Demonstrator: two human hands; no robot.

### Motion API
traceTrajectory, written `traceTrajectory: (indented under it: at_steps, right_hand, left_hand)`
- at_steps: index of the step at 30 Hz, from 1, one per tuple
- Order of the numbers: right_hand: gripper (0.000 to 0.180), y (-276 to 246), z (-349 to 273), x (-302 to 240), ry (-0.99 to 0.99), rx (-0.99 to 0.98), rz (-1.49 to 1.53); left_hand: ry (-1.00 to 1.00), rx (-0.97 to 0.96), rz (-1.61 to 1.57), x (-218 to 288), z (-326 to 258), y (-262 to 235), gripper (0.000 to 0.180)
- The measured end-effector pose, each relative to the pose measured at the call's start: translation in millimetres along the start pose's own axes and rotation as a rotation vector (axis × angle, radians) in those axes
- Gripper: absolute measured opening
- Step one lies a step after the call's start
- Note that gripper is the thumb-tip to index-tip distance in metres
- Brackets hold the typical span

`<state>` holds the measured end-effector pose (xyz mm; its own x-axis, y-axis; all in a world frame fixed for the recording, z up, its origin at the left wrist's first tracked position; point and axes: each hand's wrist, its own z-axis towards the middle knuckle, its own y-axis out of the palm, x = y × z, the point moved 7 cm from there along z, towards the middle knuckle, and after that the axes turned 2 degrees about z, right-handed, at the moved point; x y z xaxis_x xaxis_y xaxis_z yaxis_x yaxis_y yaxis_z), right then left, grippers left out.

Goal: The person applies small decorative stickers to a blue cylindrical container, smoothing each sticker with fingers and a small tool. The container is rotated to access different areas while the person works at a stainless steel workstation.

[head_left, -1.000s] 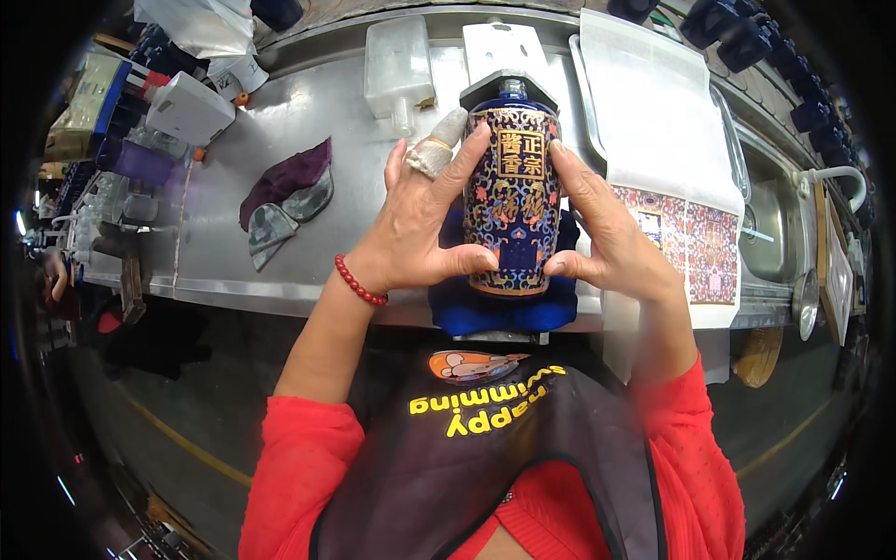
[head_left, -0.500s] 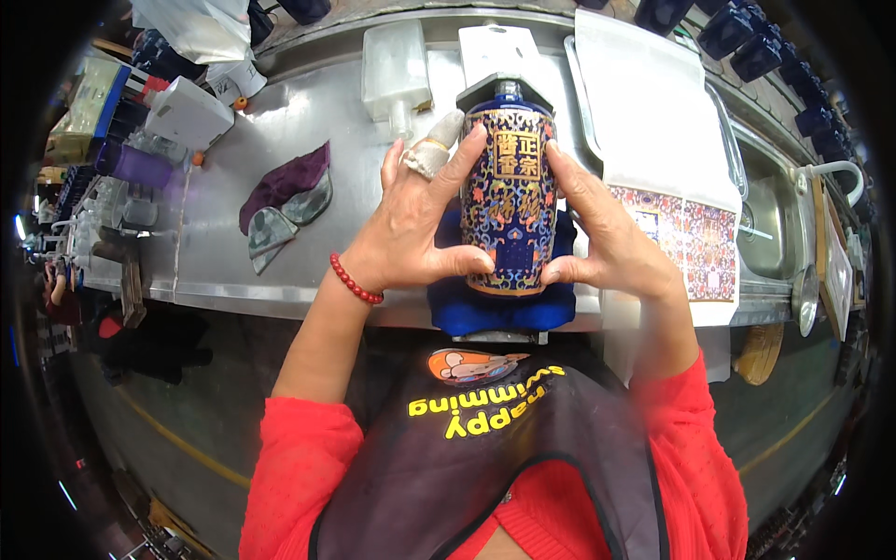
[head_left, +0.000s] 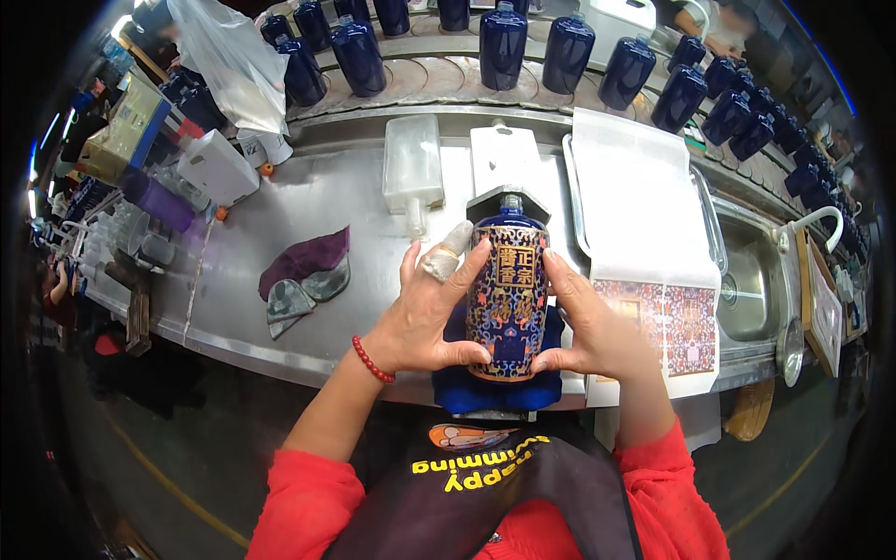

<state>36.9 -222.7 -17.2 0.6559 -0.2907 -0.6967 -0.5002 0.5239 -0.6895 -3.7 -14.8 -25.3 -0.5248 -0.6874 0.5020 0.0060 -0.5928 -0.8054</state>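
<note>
The dark apron (head_left: pixel 397 518) bears a cartoon print and yellow letters, upside down in this view. A red bead bracelet (head_left: pixel 372 360) circles the left wrist. Both hands are apart and spread, with the bottle (head_left: pixel 509 303) between them: the left hand (head_left: pixel 418 322) lays thumb and forefinger along its left side, the right hand (head_left: pixel 597 329) does likewise on its right. Pale finger covers (head_left: pixel 441 263) sit on the left hand.

The bottle lies on a blue cloth (head_left: pixel 467 397) at the counter's (head_left: pixel 238 289) near edge, its base toward the person and its neck pointing away. Its long axis runs almost straight out from the body. Gold characters fill a square frame high on its label, with more gold writing below and a plain dark blue block near the base. Multicoloured scrolls and flowers cover the rest; the shoulder is glossy blue.

To the right, label sheets (head_left: pixel 693 327) carry a similar pattern. A purple cloth (head_left: pixel 306 259) lies to the left. Farther off stand dark blue bottles (head_left: pixel 504 49).
</note>
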Motion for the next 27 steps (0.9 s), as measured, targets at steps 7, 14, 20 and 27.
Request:
traceTrajectory:
  at_steps: [7, 14, 20, 27]
  right_hand:
    - [0.130, -0.8, 3.2, -0.1, -0.004, -0.009, 0.012]
    - [0.131, -1.4, 3.6, -1.2, -0.002, -0.020, -0.030]
    - [0.136, -2.4, 6.4, 2.6, 0.011, 0.025, 0.135]
    - [0.140, 1.9, 4.2, 8.1, 0.054, 0.003, 0.153]
  left_hand:
    - [-0.037, 0.004, 0.009, -2.9, 1.5, 1.5, 0.121]
    - [-0.045, 0.005, 0.004, -2.6, 1.0, 1.8, 0.122]
    - [-0.022, 0.033, 0.006, -2.7, 1.8, 1.5, 0.123]
    - [-0.025, 0.027, -0.025, -5.5, 2.1, 4.3, 0.125]
